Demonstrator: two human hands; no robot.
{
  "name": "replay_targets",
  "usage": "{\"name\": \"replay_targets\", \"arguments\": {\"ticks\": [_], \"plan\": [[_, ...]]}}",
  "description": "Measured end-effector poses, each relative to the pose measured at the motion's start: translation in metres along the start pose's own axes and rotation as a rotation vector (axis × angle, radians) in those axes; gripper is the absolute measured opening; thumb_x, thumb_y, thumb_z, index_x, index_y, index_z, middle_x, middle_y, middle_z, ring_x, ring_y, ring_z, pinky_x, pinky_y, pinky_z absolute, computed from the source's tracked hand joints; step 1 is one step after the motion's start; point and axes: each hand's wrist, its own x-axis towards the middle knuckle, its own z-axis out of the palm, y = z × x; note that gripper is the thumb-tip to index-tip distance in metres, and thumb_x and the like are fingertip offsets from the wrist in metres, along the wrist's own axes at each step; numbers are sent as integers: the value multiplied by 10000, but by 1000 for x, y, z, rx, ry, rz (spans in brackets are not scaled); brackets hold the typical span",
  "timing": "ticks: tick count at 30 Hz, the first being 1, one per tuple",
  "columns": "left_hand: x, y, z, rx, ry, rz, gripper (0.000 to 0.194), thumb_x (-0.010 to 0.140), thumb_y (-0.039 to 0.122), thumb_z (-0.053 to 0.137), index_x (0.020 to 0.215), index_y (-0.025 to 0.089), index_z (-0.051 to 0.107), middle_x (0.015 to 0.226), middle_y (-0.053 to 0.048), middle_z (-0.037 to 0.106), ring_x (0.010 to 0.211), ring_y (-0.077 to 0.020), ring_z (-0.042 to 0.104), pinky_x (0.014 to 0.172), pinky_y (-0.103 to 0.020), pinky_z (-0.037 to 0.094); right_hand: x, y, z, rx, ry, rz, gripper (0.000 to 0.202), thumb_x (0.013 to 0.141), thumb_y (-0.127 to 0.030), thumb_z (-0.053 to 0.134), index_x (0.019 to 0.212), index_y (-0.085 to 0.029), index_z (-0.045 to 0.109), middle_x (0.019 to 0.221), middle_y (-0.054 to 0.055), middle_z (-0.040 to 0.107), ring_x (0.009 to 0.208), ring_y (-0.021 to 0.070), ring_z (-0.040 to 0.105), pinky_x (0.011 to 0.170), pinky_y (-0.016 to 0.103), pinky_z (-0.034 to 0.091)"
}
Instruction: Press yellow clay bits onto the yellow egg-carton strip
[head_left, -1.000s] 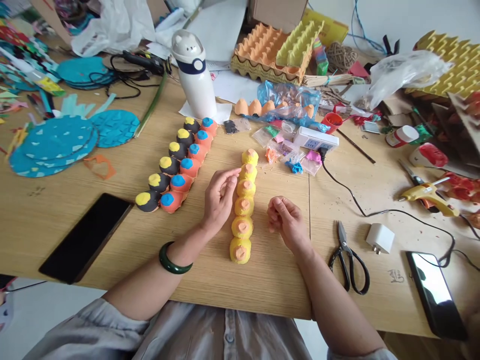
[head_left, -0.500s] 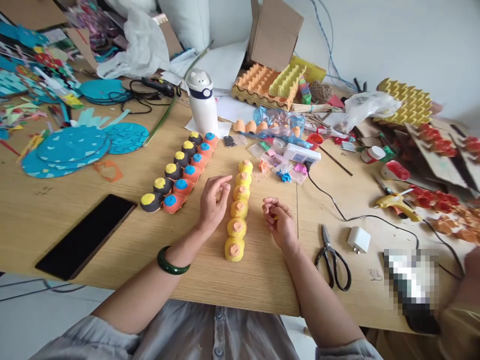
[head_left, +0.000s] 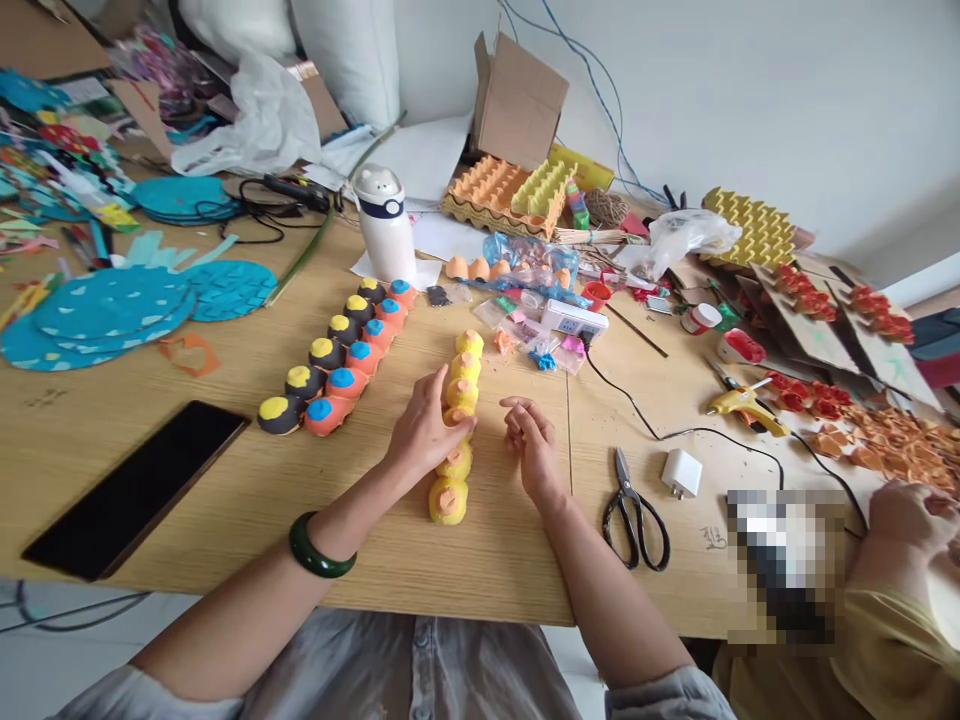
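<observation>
A strip of yellow egg-carton cups (head_left: pixel 449 500) with orange centres runs away from me on the wooden table. My left hand (head_left: pixel 426 425) lies over the middle of that strip, thumb and fingers around its left side. To the right of the strip, my right hand (head_left: pixel 531 440) hovers with its fingers curled in; whatever they may hold is too small to name. Left of my hands stand two joined rows of cups, one black with yellow tops (head_left: pixel 279 414), the other orange-red with blue tops (head_left: pixel 327 412).
A black tablet (head_left: pixel 135 490) lies at the left, scissors (head_left: pixel 634 515) and a white charger (head_left: pixel 682 473) at the right. Behind are a white bottle (head_left: pixel 386 235), egg trays (head_left: pixel 495 195) and a power strip (head_left: pixel 574 320). Another person's hand (head_left: pixel 911 515) is at the right edge.
My left hand has moved onto the yellow strip and taken hold of it. My right hand remains beside the strip, fingers curled. The view has shifted right, showing more of the other person.
</observation>
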Motion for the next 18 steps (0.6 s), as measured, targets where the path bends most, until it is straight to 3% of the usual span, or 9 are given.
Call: {"name": "replay_targets", "arguments": {"ticks": [2,5,8,12,18], "plan": [[2,-3,1,-82,19,31,799,731,266,772,1474,188,490,1419,-201,569,884,-220,706,884,-432,601,0,-3,-1,25,-28,-44,203,780,-298,668,934,-209,767,726,-37,467,619,104,389,573,231,368],[4,-7,-5,-165,82,63,740,734,242,737,1441,200,524,1381,-171,584,857,-182,694,880,-400,607,0,-5,-2,83,-64,-27,275,696,-211,621,918,-213,783,734,-36,447,631,111,362,582,239,347],[11,-11,-22,-168,135,67,716,756,281,724,1439,187,528,1390,-172,570,897,-190,693,847,-382,617,1,-5,-2,96,-20,55,230,689,-241,663,885,-195,774,702,-45,426,594,105,304,532,240,278],[24,-20,-43,-85,183,89,698,764,300,707,1431,183,539,1394,-177,562,919,-207,684,884,-422,609,3,-5,-1,118,14,115,214,680,-271,725,869,-178,761,694,-41,460,593,102,335,509,230,273],[34,-40,-49,23,155,117,693,779,263,654,1452,187,511,1440,-179,539,923,-213,691,983,-470,580,8,-10,-3,289,-67,256,217,679,-303,708,857,-179,702,733,-15,523,599,106,426,459,202,316]]}}
